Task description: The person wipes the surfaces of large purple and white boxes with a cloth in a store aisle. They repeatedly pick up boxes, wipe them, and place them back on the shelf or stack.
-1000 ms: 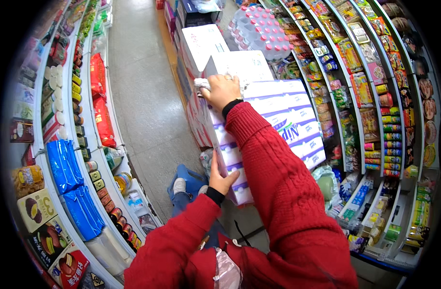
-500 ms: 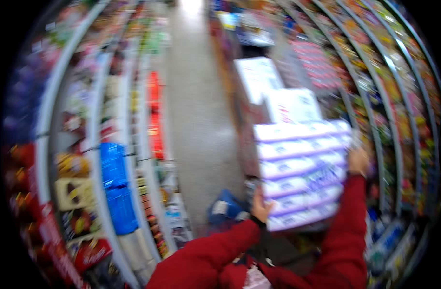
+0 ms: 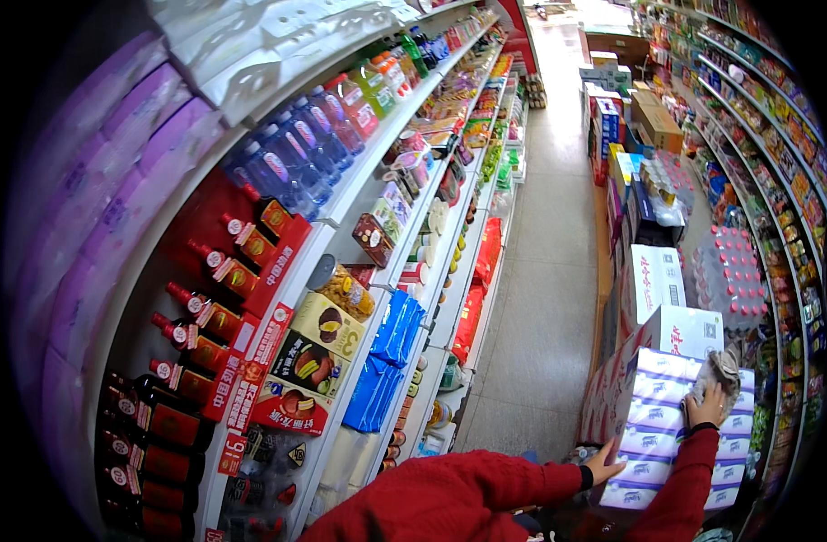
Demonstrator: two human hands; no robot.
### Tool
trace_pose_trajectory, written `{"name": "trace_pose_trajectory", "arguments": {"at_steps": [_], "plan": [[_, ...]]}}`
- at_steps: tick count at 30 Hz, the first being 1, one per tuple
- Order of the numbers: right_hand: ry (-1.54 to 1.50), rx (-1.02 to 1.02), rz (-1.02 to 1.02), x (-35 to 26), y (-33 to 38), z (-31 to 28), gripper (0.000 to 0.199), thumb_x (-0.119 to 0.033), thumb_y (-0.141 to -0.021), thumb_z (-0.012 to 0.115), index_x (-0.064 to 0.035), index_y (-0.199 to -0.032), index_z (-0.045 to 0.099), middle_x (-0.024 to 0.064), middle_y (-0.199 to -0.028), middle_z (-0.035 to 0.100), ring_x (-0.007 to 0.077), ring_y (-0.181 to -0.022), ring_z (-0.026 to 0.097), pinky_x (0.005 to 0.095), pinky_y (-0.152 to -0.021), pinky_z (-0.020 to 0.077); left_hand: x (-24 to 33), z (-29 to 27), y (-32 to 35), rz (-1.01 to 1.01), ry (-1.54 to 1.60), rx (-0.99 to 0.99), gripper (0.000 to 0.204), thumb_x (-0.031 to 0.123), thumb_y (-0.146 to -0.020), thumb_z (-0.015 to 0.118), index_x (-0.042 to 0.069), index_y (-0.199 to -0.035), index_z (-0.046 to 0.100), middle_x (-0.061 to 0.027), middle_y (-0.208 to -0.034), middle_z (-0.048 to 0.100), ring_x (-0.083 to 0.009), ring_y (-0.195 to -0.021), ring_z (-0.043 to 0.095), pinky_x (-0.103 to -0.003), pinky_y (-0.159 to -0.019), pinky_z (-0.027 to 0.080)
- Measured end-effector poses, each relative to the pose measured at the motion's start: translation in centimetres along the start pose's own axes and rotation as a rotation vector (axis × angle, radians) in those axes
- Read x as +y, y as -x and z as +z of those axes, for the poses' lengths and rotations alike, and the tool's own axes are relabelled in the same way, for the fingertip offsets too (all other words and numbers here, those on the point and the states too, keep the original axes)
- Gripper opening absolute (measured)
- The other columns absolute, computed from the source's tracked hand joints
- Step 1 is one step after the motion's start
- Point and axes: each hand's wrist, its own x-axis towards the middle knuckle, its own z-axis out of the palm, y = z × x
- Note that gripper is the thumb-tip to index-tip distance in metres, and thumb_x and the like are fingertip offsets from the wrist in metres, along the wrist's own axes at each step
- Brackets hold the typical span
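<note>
The left hand [image 3: 602, 465] lies open along the near left edge of the tissue pack [image 3: 650, 441], gripping nothing I can see; the right hand [image 3: 706, 407], fingers spread, rests on its top against a crumpled cloth [image 3: 726, 364]. Just beyond the pack stands a white carton [image 3: 700, 327]. The pack looks settled; the cloth work, I'd judge, is unfinished, though how much of the top is done I can't tell.
</note>
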Motion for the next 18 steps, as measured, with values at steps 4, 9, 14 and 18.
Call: {"name": "trace_pose_trajectory", "arguments": {"at_steps": [4,9,14,18], "plan": [[-0.112,0.119,-0.071,2.3,1.4,3.0,0.054,-0.025,-0.080,0.058,-0.0099,-0.129,0.041,0.0081,-0.143,0.029,0.0300,-0.132,0.024,0.0472,-0.104,0.0235,-0.1,0.3,0.5,-0.023,-0.073,-0.143,0.100,0.038,-0.073,0.068,-0.003,-0.140,0.007,-0.0259,-0.141,0.025,-0.0308,-0.131,0.027,-0.032,-0.106,0.024],[-0.238,0.227,-0.829,1.8,11.6,4.2,0.058,-0.012,-0.058,0.066,-0.0022,-0.114,0.053,0.0193,-0.117,0.053,0.0410,-0.110,0.047,0.0502,-0.094,0.0346,-0.3,-0.7,1.0,0.041,0.079,-0.191,0.067,0.028,-0.073,0.067,-0.002,-0.126,0.040,-0.0160,-0.106,0.059,-0.0231,-0.096,0.055,-0.033,-0.086,0.042],[0.031,-0.039,-1.052,6.0,19.0,7.2,0.064,-0.022,-0.061,0.070,-0.0204,-0.121,0.050,0.0004,-0.137,0.039,0.0261,-0.130,0.029,0.0454,-0.103,0.0248,4.1,-21.9,-4.9,1.191,-1.247,0.290,0.020,0.022,-0.084,0.051,0.010,-0.100,0.057,-0.0088,-0.104,0.059,-0.0275,-0.098,0.057,-0.042,-0.083,0.045],[-0.204,0.009,-0.736,12.7,21.6,7.7,0.068,-0.014,-0.054,0.075,-0.0152,-0.117,0.051,0.0026,-0.134,0.043,0.0287,-0.128,0.033,0.0493,-0.101,0.0245,37.1,-39.1,6.5,0.828,0.080,0.564,0.026,0.024,-0.085,0.054,0.009,-0.106,0.053,-0.0070,-0.101,0.057,-0.0203,-0.093,0.056,-0.032,-0.074,0.045]]}}
